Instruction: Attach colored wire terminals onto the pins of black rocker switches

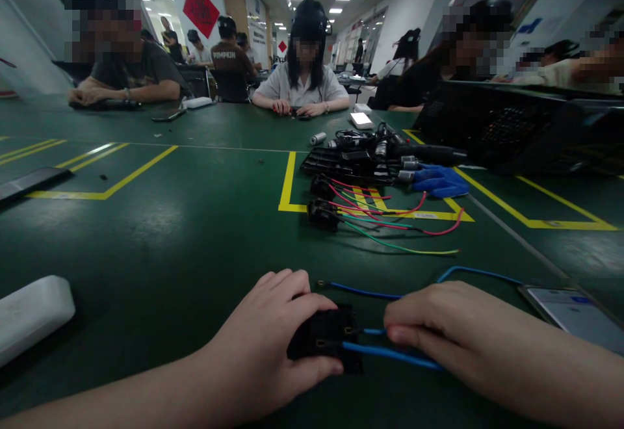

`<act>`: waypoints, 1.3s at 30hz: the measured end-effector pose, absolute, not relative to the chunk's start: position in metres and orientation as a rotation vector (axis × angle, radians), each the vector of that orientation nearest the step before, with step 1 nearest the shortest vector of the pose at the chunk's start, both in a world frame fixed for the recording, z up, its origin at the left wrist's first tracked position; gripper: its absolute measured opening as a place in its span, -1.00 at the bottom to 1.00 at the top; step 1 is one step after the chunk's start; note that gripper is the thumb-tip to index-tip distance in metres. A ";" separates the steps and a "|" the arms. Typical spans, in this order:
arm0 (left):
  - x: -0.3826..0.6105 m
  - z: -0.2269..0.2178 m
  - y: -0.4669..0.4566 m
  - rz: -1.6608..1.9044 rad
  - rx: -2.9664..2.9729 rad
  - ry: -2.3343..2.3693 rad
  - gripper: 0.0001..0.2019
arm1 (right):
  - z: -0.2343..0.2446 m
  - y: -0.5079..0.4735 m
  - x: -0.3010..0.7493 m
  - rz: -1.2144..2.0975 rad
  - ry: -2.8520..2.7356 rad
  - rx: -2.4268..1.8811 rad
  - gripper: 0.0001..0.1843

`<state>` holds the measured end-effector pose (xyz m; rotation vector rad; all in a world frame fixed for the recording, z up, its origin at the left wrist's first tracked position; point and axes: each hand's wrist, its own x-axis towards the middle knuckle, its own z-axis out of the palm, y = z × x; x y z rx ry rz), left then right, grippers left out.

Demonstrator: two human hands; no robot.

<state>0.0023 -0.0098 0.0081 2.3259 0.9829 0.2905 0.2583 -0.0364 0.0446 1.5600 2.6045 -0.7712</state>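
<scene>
My left hand (287, 338) is wrapped round a small black plastic block (336, 328), thumb on the near side and fingers on the far side, low over the green table. My right hand (439, 338) pinches a blue wire (373, 331) between thumb and fingertip, just right of the block. A metal terminal at that wire's end lies at the block. A thicker-looking blue wire (390, 351) runs from the block's near part under my right hand. Beyond the hands, another blue wire end (351, 289) with a brass terminal lies apart from the block.
Black parts with red and green wires (322, 214) lie ahead, before a pile of black cables and a blue glove (439, 181). A phone (575, 312) rests at right, a white object (36, 315) at left. Several people sit round the table (195, 234).
</scene>
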 end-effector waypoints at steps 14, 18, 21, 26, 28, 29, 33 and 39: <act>0.002 0.005 -0.010 0.308 2.312 0.978 -0.57 | 0.057 -0.041 0.252 -0.886 2.691 1.549 -0.67; 0.002 0.004 -0.010 0.306 2.322 0.978 -0.58 | 0.052 -0.038 0.255 -0.868 2.640 1.551 -0.67; 0.002 0.003 -0.010 0.333 2.329 0.971 -0.58 | 0.046 -0.036 0.258 -0.814 2.603 1.564 -0.70; 0.001 0.003 -0.009 0.336 2.324 0.968 -0.57 | 0.045 -0.036 0.261 -0.769 2.582 1.570 -0.71; 0.002 0.002 -0.008 0.343 2.320 0.963 -0.57 | 0.048 -0.035 0.260 -0.770 2.594 1.575 -0.70; 0.002 0.002 -0.008 0.349 2.320 0.962 -0.57 | 0.050 -0.035 0.260 -0.784 2.602 1.577 -0.69; 0.002 0.002 -0.009 0.349 2.320 0.960 -0.56 | 0.058 -0.037 0.256 -0.929 2.615 1.548 -0.64; 0.001 0.003 -0.011 0.339 2.315 0.969 -0.57 | 0.054 -0.037 0.258 -0.913 2.624 1.559 -0.66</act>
